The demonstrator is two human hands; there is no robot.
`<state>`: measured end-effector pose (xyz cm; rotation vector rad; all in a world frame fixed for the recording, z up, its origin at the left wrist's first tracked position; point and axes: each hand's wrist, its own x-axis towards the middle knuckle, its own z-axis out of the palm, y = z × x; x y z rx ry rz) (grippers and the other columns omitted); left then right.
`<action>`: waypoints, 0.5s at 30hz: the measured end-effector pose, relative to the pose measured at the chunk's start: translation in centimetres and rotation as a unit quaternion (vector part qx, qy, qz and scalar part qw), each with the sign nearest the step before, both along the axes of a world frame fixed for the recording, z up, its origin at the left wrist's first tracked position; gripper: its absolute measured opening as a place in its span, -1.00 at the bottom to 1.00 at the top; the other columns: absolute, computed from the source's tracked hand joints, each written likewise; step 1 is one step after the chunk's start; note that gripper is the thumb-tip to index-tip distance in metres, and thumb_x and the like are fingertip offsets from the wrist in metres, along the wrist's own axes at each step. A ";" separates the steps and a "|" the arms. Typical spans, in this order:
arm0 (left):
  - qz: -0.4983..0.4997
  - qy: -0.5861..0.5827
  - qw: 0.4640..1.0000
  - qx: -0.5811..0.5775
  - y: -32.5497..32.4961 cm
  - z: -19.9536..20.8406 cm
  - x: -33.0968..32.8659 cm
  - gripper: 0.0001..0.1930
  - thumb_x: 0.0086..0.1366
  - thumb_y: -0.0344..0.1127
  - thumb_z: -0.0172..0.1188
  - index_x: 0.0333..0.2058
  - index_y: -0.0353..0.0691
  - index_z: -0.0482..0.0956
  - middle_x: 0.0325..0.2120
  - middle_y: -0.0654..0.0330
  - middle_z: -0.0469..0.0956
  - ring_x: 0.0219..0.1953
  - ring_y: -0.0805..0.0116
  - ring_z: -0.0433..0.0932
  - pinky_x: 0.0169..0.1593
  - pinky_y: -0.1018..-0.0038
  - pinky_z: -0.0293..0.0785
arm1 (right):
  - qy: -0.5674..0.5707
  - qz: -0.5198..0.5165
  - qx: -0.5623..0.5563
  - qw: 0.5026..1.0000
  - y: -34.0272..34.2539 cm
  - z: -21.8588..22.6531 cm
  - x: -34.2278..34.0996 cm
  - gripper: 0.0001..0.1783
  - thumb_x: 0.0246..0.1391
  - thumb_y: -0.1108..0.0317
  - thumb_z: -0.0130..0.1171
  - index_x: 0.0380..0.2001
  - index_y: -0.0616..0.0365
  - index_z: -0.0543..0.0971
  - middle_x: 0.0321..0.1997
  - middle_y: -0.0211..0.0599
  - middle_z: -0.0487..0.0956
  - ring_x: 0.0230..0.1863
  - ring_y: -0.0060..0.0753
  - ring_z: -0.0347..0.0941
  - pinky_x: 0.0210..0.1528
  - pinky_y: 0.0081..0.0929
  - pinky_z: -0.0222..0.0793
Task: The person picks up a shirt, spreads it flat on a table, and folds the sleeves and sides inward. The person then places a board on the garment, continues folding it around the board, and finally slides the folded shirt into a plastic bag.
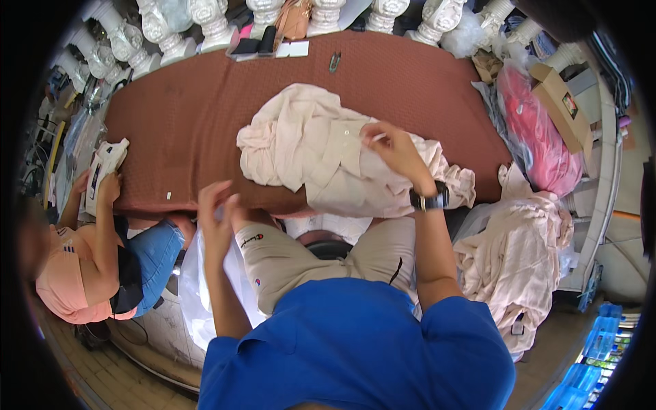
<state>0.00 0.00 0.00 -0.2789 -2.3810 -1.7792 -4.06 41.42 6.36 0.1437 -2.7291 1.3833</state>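
A pale pink garment [294,137] lies loosely bunched on the brown-covered table [184,109] in front of me, with a flat band and a small button facing up near its middle. Over the right part of this cloth hovers my right hand [398,152], fingers loosely curled and apart, nothing visible in them; a dark watch is on that wrist. My left hand [217,208] is raised off the cloth at the table's near edge, fingers spread and holding nothing. Thread snips [335,62] rest beyond the garment.
To my right hangs a heap of pale pink garments [512,253]; behind it are a red bundle in clear plastic [536,130] and a cardboard box [564,109]. At left, a co-worker holds a white piece [106,167]. White balusters [208,24] line the far edge, beside a clear tray [256,48].
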 end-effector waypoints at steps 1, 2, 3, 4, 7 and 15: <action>-0.017 0.085 0.996 -0.025 2.8 0.1 -1.8 -0.70 0.22 -0.45 0.29 -0.05 -0.25 0.56 0.10 0.05 0.39 0.16 0.14 0.39 0.24 0.24 0.29 | 0.042 -0.038 -0.001 0.998 0.5 -0.8 -2.8 -0.61 0.08 0.17 0.32 -0.11 0.20 0.64 -0.12 -0.02 0.66 -0.06 -0.10 0.59 0.02 -0.20 0.46; -0.015 0.124 0.990 -0.060 5.6 0.1 -3.3 -0.65 0.24 -0.41 0.28 0.01 -0.26 0.52 0.09 0.02 0.37 0.18 0.09 0.36 0.26 0.22 0.24 | 0.086 -0.079 -0.002 0.993 1.0 -1.6 -5.6 -0.62 0.09 0.16 0.31 -0.14 0.23 0.65 -0.13 0.00 0.65 -0.07 -0.08 0.59 0.01 -0.19 0.46; 0.003 0.120 0.987 -0.110 8.2 0.9 -1.8 -0.60 0.25 -0.38 0.26 0.06 -0.27 0.48 0.09 -0.02 0.36 0.20 0.04 0.32 0.29 0.20 0.19 | 0.057 -0.093 0.016 0.994 1.4 -3.5 -7.4 -0.62 0.09 0.16 0.30 -0.14 0.24 0.64 -0.14 0.02 0.65 -0.06 -0.04 0.58 0.01 -0.18 0.46; 0.038 0.142 0.977 -0.154 10.2 0.6 -3.1 -0.58 0.26 -0.35 0.26 0.08 -0.27 0.46 0.11 -0.06 0.33 0.20 -0.02 0.30 0.29 0.17 0.18 | 0.072 -0.120 0.044 0.989 1.6 -4.5 -10.8 -0.61 0.10 0.16 0.30 -0.14 0.25 0.63 -0.14 0.04 0.64 -0.06 0.00 0.57 0.01 -0.17 0.46; 0.106 0.160 0.956 -0.223 14.3 -2.0 -7.6 -0.53 0.30 -0.24 0.22 0.13 -0.29 0.41 0.16 -0.16 0.24 0.24 -0.16 0.22 0.31 0.09 0.12 | 0.107 -0.159 0.135 0.972 3.9 -8.2 -19.9 -0.58 0.11 0.15 0.28 -0.09 0.26 0.60 -0.12 0.12 0.60 -0.03 0.12 0.53 0.01 -0.14 0.46; 0.175 0.083 0.968 -0.162 12.8 -3.4 -6.6 -0.58 0.33 -0.29 0.16 0.12 -0.31 0.41 0.19 -0.13 0.19 0.26 -0.11 0.20 0.30 0.10 0.12 | -0.062 -0.292 0.129 0.946 -1.5 -6.5 -29.4 -0.50 -0.02 0.23 0.34 -0.11 0.37 0.48 -0.05 0.27 0.57 0.03 0.20 0.54 0.05 -0.07 0.50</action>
